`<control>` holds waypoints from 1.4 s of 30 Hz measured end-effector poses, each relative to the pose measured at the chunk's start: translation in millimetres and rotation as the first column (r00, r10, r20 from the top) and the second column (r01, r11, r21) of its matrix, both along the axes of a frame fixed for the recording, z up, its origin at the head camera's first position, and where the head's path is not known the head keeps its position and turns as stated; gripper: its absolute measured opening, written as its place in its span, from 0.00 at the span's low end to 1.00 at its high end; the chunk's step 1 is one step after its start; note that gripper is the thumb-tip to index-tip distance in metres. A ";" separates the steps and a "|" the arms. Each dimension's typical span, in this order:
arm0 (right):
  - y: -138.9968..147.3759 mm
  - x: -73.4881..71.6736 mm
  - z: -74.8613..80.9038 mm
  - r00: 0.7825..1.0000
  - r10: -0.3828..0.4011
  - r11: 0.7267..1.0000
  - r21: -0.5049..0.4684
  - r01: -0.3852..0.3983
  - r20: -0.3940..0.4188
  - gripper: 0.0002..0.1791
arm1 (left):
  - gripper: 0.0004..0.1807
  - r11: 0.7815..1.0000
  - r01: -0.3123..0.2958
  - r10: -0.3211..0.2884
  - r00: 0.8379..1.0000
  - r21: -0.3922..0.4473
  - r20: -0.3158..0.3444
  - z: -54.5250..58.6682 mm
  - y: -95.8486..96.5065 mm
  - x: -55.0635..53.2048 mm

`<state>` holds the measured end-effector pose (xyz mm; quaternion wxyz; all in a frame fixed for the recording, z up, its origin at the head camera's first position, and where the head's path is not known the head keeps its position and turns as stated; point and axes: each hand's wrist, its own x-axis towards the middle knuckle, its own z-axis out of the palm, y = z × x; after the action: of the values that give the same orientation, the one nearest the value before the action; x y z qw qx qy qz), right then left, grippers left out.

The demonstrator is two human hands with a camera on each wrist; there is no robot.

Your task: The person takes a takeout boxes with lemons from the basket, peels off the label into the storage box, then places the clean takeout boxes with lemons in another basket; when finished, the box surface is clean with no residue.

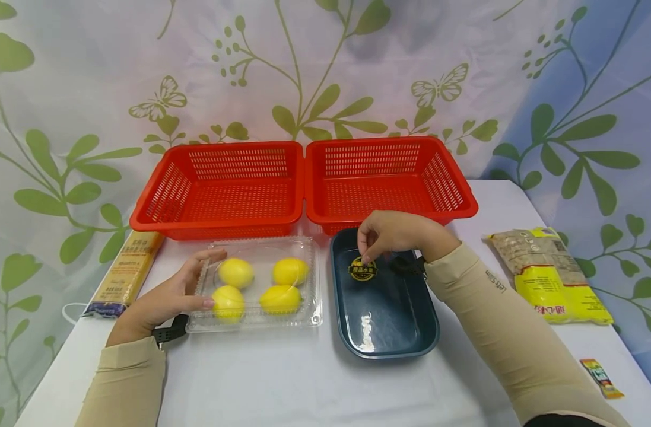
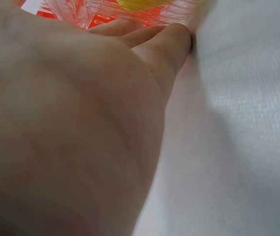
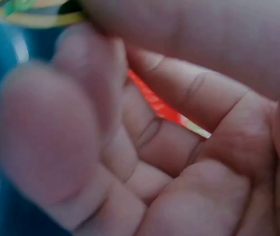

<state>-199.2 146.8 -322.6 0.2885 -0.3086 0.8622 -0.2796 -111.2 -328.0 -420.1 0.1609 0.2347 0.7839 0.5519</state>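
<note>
A clear plastic box [image 1: 258,246] with several yellow lemons [image 1: 280,299] inside lies in front of the left red basket. My left hand [image 1: 178,290] grips its left end, thumb toward the near side and fingers at the far corner. To the right of the box stands a dark blue rectangular dish [image 1: 384,332]. Above the dish, my right hand [image 1: 391,234] pinches a round black-and-gold sticker [image 1: 362,270] between thumb and fingertip. In the right wrist view, the sticker's edge [image 3: 46,19] shows by the fingertips, and the other fingers are curled in.
Two red plastic baskets, a left one [image 1: 218,225] and a right one [image 1: 389,220], stand side by side at the back. A long yellow packet [image 1: 124,273] lies at far left. On the right are a yellow-and-clear bag [image 1: 549,276] and a small snack packet [image 1: 601,378].
</note>
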 end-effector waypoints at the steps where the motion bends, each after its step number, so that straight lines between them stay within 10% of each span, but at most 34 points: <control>1: 1.1 0.5 -4.0 1.000 -0.004 1.000 0.025 0.004 -0.006 0.07 | 0.53 1.000 0.001 -0.001 1.000 0.002 -0.002 -0.3 -0.3 0.1; 15: -2.2 6.6 -31.0 0.993 -0.071 0.988 0.133 0.083 -0.094 0.08 | 0.52 1.000 -0.001 0.001 1.000 0.001 0.010 0.0 0.3 1.0; 24: 7.7 19.0 -29.7 0.984 -0.161 0.984 -0.089 0.154 -0.071 0.11 | 0.52 1.000 0.003 -0.003 1.000 0.007 0.008 1.1 1.1 0.2; 30: 20.9 25.6 -33.5 0.968 -0.248 0.935 -0.251 0.250 0.041 0.13 | 0.51 1.000 -0.002 0.002 1.000 0.012 0.016 1.1 1.6 0.3; 35: 37.7 30.7 -39.9 0.895 -0.383 0.771 -0.455 0.446 0.228 0.14 | 0.51 1.000 -0.005 0.005 1.000 0.003 0.020 0.3 1.8 -0.8; 42: 56.9 33.4 -45.8 0.752 -0.388 0.347 -0.671 0.655 0.533 0.12 | 0.51 1.000 -0.010 0.010 1.000 0.013 0.013 -1.8 -0.4 -1.6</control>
<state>-165.8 203.7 -368.5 0.1197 -0.0680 0.6238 -0.7694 -112.8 -328.3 -421.9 0.1619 0.2282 0.7803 0.5593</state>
